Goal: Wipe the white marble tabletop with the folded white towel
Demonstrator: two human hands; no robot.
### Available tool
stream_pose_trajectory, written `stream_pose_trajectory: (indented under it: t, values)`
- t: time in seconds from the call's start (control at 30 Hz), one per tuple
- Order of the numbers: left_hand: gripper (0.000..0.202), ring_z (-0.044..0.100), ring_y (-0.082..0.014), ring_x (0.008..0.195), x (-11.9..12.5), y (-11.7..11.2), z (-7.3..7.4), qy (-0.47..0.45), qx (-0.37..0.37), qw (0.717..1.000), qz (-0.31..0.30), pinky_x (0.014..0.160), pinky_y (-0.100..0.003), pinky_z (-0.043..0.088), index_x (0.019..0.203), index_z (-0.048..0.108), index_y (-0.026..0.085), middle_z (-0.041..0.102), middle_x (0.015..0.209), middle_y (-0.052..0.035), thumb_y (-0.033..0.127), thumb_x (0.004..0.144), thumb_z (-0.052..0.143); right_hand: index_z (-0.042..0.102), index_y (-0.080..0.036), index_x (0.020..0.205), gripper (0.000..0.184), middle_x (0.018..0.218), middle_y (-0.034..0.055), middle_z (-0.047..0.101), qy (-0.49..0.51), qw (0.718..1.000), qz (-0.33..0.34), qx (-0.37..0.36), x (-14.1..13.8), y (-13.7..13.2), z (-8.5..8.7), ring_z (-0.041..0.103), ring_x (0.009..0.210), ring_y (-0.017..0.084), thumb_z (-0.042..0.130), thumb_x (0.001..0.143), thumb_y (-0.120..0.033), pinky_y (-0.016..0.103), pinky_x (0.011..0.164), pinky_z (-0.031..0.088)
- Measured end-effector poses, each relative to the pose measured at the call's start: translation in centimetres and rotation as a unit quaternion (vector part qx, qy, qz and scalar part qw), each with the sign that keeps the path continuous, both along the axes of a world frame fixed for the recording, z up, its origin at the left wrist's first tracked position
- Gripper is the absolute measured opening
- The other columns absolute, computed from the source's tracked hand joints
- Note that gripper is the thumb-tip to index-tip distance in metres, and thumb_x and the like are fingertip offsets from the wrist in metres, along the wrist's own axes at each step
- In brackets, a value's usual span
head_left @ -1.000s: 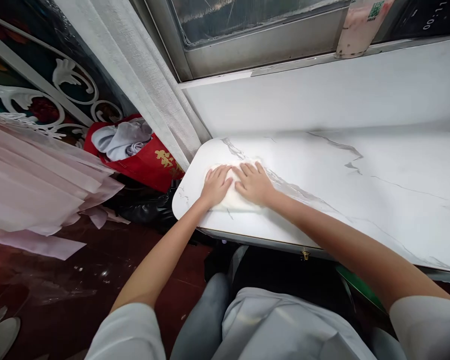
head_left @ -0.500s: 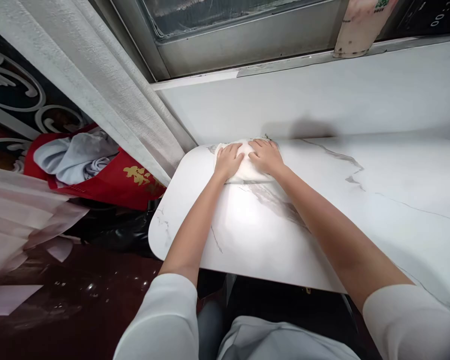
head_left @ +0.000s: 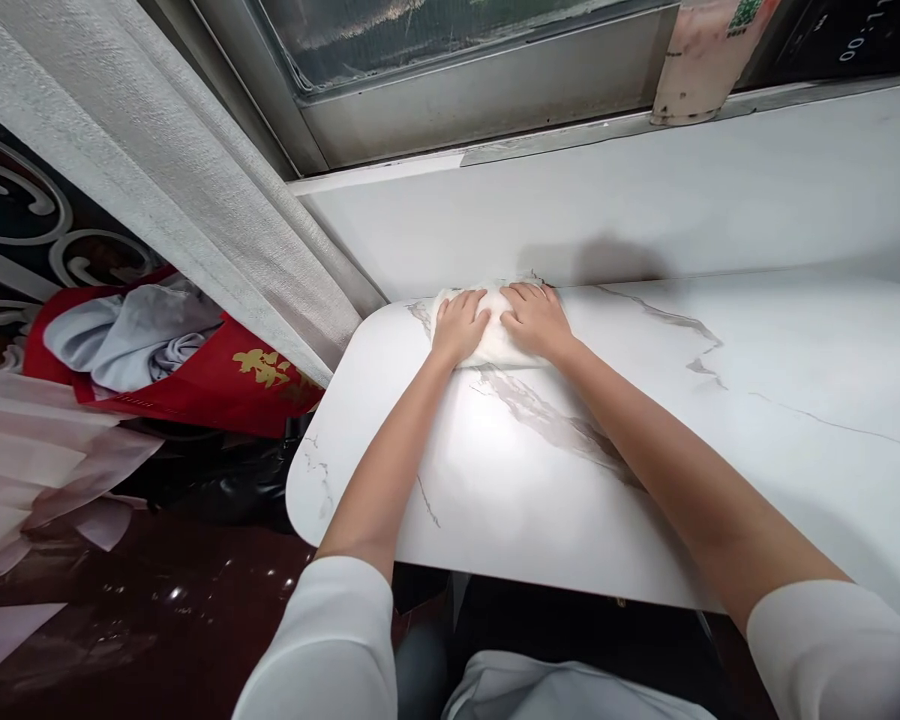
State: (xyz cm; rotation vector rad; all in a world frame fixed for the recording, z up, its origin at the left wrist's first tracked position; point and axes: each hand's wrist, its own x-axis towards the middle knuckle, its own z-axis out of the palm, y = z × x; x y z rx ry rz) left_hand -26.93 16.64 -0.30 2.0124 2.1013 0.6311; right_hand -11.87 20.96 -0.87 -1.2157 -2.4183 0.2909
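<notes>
Hands pressing a white cloth at the far corner of a marble-look table

Sleeves (head_left: 322, 640) in white are framing the near edge, and both forearms are reaching out across the table (head_left: 645, 450). The left hand (head_left: 459, 326) and right hand (head_left: 536, 320) are lying flat and open, fingers spread, palms bearing down on the white cloth (head_left: 495, 345) rather than gripping it; the cloth is sitting at the table's far left corner, touching the white wall panel (head_left: 607, 200). Beyond it, a grey curtain (head_left: 195, 200) is hanging near that corner, and a red bag (head_left: 217, 385) is lying on the floor below. Since nothing is clamping the cloth, a hard push leftward could be sliding it over the rounded edge, down toward the bag.
</notes>
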Motion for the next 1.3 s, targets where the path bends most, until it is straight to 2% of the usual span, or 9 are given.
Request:
stream_pose_trajectory:
  t: [0.23, 0.43, 0.67, 0.8, 0.9, 1.0, 1.1, 1.2, 1.3]
  values:
    - [0.046, 0.034, -0.0183, 0.147, 2.4, -3.7, 0.1, 0.014, -0.015, 1.000, -0.015, 0.126, -0.045, 0.014, 0.143, 0.044, 0.024, 0.047, 0.154, -0.0049, 0.030, 0.100, 0.032, 0.048, -0.011, 0.144, 0.057, 0.149, 0.0158, 0.050, -0.030, 0.999, 0.005, 0.026, 2.8, -3.8, -0.4, 0.040, 0.140, 0.027, 0.029, 0.092, -0.025, 0.053, 0.120, 0.018]
    - [0.047, 0.031, -0.0212, 0.149, 5.6, -9.1, 0.1, 0.050, -0.017, 0.999, -0.009, 0.126, -0.046, 0.013, 0.146, 0.042, 0.019, 0.043, 0.157, -0.0098, 0.030, 0.101, 0.032, 0.044, -0.009, 0.148, 0.059, 0.152, 0.0171, 0.046, -0.071, 0.996, 0.039, 0.041, 6.3, -8.5, -0.4, 0.038, 0.142, 0.029, 0.029, 0.096, -0.031, 0.053, 0.120, 0.019]
    - [0.052, 0.027, -0.0261, 0.151, 9.9, -15.9, -0.3, 0.069, -0.016, 0.997, -0.013, 0.126, -0.052, 0.014, 0.149, 0.039, 0.014, 0.040, 0.158, -0.0156, 0.031, 0.100, 0.032, 0.045, -0.009, 0.148, 0.059, 0.151, 0.0172, 0.048, -0.096, 0.989, 0.076, 0.078, 10.9, -14.4, -0.3, 0.040, 0.142, 0.029, 0.026, 0.097, -0.034, 0.054, 0.119, 0.023]
    - [0.057, 0.018, -0.0234, 0.154, 12.0, -19.3, -0.1, 0.014, -0.034, 0.999, -0.041, 0.127, -0.053, 0.010, 0.154, 0.030, 0.024, 0.031, 0.163, -0.0115, 0.038, 0.099, 0.033, 0.044, -0.010, 0.149, 0.060, 0.151, 0.0178, 0.048, -0.098, 0.986, 0.093, 0.096, 13.7, -17.7, -0.5, 0.039, 0.143, 0.030, 0.025, 0.098, -0.037, 0.056, 0.118, 0.025]
    - [0.062, 0.015, -0.0198, 0.155, 13.2, -20.7, 0.3, -0.042, -0.066, 0.995, -0.068, 0.129, -0.051, 0.007, 0.157, 0.021, 0.029, 0.027, 0.165, -0.0064, 0.040, 0.098, 0.037, 0.043, -0.011, 0.150, 0.060, 0.150, 0.0179, 0.048, -0.089, 0.988, 0.077, 0.099, 15.7, -19.7, -0.6, 0.039, 0.143, 0.031, 0.025, 0.099, -0.038, 0.056, 0.119, 0.024]
    - [0.062, 0.013, -0.0188, 0.155, 14.3, -20.9, 0.8, -0.066, -0.089, 0.990, -0.082, 0.129, -0.051, 0.006, 0.156, 0.022, 0.031, 0.025, 0.166, -0.0043, 0.038, 0.097, 0.039, 0.042, -0.013, 0.151, 0.061, 0.151, 0.0174, 0.048, -0.084, 0.990, 0.070, 0.090, 17.1, -20.4, -0.5, 0.039, 0.144, 0.030, 0.027, 0.098, -0.039, 0.056, 0.119, 0.024]
    - [0.057, 0.016, -0.0211, 0.155, 15.1, -19.7, 0.8, -0.053, -0.084, 0.992, -0.079, 0.128, -0.053, 0.007, 0.152, 0.031, 0.033, 0.025, 0.166, -0.0047, 0.037, 0.096, 0.042, 0.039, -0.018, 0.153, 0.061, 0.153, 0.0148, 0.046, -0.090, 0.992, 0.066, 0.064, 17.8, -19.5, -0.4, 0.038, 0.144, 0.030, 0.027, 0.098, -0.041, 0.056, 0.119, 0.025]
    - [0.052, 0.020, -0.0229, 0.154, 15.6, -17.0, 0.6, -0.033, -0.072, 0.994, -0.080, 0.128, -0.052, 0.008, 0.149, 0.038, 0.030, 0.029, 0.164, -0.0062, 0.036, 0.097, 0.042, 0.037, -0.020, 0.154, 0.062, 0.156, 0.0138, 0.042, -0.107, 0.993, 0.042, 0.038, 18.1, -16.9, -0.3, 0.033, 0.147, 0.029, 0.024, 0.098, -0.042, 0.056, 0.119, 0.023]
    - [0.048, 0.024, -0.0210, 0.153, 16.0, -12.9, 0.4, -0.023, -0.053, 0.995, -0.080, 0.128, -0.047, 0.008, 0.145, 0.044, 0.026, 0.037, 0.161, -0.0065, 0.033, 0.097, 0.043, 0.033, -0.017, 0.155, 0.065, 0.159, 0.0154, 0.036, -0.139, 0.990, 0.019, 0.001, 18.0, -12.5, 0.0, 0.028, 0.150, 0.030, 0.023, 0.098, -0.045, 0.058, 0.119, 0.022]
